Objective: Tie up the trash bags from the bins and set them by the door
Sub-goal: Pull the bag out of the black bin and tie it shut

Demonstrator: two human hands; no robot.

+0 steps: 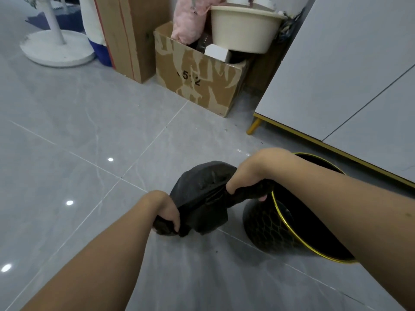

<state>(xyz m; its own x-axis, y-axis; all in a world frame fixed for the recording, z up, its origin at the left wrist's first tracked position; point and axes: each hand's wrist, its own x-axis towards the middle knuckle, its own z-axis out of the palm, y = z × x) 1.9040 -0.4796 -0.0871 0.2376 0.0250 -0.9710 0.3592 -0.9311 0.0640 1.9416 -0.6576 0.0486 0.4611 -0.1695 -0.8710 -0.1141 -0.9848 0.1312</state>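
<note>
Both hands were clenched on a black trash bag [202, 187] that sat on the grey tiled floor [89, 142]. The left hand [167, 212] gripped one twisted end of its top, the right hand [249, 176] the other, pulled apart. Just right of the bag stood a black bin [269, 227] with a gold rim, beside a grey cabinet [336, 75]. A cardboard box [197, 86] stood further back.

Even, fairly dim indoor light from overhead, with small white glare spots on the glossy floor [67, 135]. Shadows are soft and faint. Wide-angle bending curves the tile lines and the cabinet [350, 70] edge toward the borders. The forearms near the bottom edge look slightly blurred.
</note>
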